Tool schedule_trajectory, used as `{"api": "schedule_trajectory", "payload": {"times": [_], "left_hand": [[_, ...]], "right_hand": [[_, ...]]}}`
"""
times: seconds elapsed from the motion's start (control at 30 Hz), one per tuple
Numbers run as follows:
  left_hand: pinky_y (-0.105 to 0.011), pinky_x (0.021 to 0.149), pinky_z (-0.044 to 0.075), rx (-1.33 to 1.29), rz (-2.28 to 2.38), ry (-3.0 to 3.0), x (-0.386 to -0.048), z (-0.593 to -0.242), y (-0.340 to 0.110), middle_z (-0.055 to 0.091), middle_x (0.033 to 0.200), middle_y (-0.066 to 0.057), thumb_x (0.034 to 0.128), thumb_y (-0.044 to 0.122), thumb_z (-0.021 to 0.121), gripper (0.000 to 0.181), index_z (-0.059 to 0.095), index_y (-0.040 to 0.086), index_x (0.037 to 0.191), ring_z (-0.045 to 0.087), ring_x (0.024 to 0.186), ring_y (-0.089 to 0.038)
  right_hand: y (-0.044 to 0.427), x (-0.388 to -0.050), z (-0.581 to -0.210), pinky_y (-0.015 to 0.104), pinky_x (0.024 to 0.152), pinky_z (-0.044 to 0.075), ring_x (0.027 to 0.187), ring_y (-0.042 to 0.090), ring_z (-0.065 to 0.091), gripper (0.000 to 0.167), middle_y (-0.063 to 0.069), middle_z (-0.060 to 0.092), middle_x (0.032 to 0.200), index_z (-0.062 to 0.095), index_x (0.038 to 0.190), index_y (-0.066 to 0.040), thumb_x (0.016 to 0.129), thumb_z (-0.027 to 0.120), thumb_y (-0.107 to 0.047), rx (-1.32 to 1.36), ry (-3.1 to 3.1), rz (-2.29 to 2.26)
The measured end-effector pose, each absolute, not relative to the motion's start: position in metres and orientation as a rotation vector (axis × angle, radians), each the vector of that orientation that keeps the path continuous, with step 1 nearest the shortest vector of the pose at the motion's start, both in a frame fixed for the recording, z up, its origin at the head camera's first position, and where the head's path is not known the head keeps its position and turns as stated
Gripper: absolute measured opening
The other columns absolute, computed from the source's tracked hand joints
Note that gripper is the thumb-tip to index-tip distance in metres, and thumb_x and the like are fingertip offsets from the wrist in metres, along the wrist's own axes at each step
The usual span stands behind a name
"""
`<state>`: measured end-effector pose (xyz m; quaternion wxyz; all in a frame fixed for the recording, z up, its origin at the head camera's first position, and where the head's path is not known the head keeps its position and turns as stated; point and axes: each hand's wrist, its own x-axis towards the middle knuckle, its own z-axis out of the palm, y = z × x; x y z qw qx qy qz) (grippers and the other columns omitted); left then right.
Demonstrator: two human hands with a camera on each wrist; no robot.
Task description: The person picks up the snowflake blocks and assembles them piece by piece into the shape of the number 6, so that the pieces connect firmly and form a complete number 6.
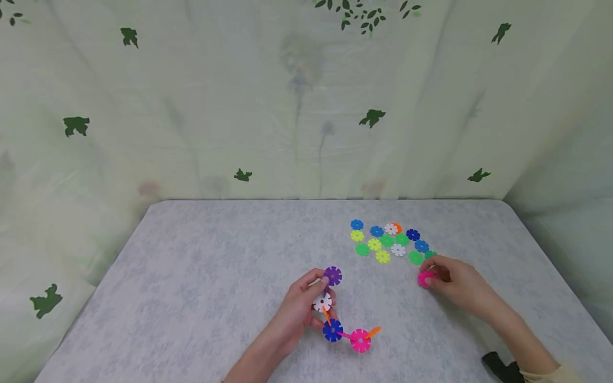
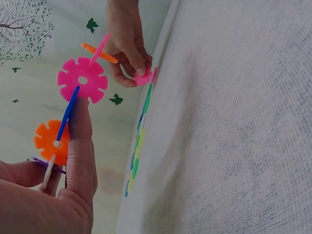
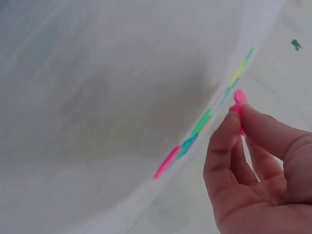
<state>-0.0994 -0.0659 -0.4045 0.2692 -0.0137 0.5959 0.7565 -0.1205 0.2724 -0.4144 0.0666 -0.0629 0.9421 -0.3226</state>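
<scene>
My left hand (image 1: 299,308) holds a chain of slotted plastic discs near its upper end, thumb over the purple disc (image 1: 333,276). Below that come a white disc (image 1: 322,302), an orange one, a dark blue disc (image 1: 332,331) and a pink disc (image 1: 361,341), with an orange disc (image 1: 374,332) edge-on at the far end. The left wrist view shows the chain's orange disc (image 2: 48,141) and pink disc (image 2: 83,80) beside a straight finger. Farther right, my right hand (image 1: 455,279) pinches a loose pink disc (image 3: 240,100) between thumb and fingers, just above the table.
Several loose discs in blue, yellow, green and white (image 1: 398,250) lie flat toward the back right of the grey table (image 1: 191,287). Another pink disc (image 3: 166,163) lies at the near end of this group. A dark object (image 1: 500,367) is by the right forearm. A patterned curtain (image 1: 239,106) hangs behind.
</scene>
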Motion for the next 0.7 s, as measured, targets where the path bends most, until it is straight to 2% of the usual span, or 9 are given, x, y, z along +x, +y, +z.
{"api": "schedule_trajectory", "payload": {"times": [0.1,0.23,0.37,0.53,0.7], "left_hand": [[-0.024,0.047,0.048,-0.026,2.044,1.599,-0.099,-0.405,-0.066,0.059,0.082,-0.006,0.1033,0.029,0.051,0.023,0.054,0.008,0.110,0.065,0.063,-0.018],[-0.025,0.046,0.047,-0.024,2.053,1.586,-0.100,-0.405,-0.065,0.058,0.081,-0.005,0.1028,0.029,0.051,0.022,0.056,0.008,0.110,0.064,0.062,-0.018],[-0.024,0.045,0.047,-0.037,2.050,1.590,-0.100,-0.404,-0.064,0.059,0.080,-0.004,0.1019,0.030,0.053,0.023,0.057,0.009,0.108,0.064,0.060,-0.018],[-0.024,0.045,0.047,-0.052,2.044,1.603,-0.099,-0.404,-0.062,0.059,0.080,-0.004,0.1013,0.034,0.054,0.027,0.057,0.009,0.108,0.063,0.060,-0.017],[-0.024,0.044,0.047,-0.050,2.041,1.613,-0.098,-0.404,-0.061,0.060,0.077,-0.005,0.0984,0.040,0.058,0.033,0.056,0.008,0.107,0.062,0.059,-0.017]], "right_hand": [[0.261,-0.114,-0.408,0.033,0.073,0.055,0.086,0.019,0.061,0.023,0.001,0.066,0.099,0.067,0.110,-0.010,0.088,0.073,-0.006,-0.144,2.865,-1.055],[0.242,-0.105,-0.400,0.027,0.070,0.055,0.086,0.019,0.063,0.025,0.002,0.067,0.099,0.065,0.115,-0.007,0.090,0.071,-0.006,-0.082,2.826,-1.230],[0.222,-0.098,-0.392,0.024,0.069,0.055,0.086,0.019,0.063,0.025,0.004,0.066,0.097,0.063,0.113,-0.006,0.090,0.072,-0.008,-0.012,2.779,-1.368],[0.202,-0.089,-0.384,0.031,0.070,0.057,0.086,0.024,0.065,0.025,0.005,0.066,0.099,0.064,0.112,-0.008,0.088,0.074,-0.008,0.036,2.716,-1.508],[0.185,-0.082,-0.380,0.036,0.071,0.058,0.082,0.027,0.066,0.025,0.005,0.065,0.101,0.064,0.113,-0.010,0.090,0.067,-0.001,0.049,2.648,-1.603]]}}
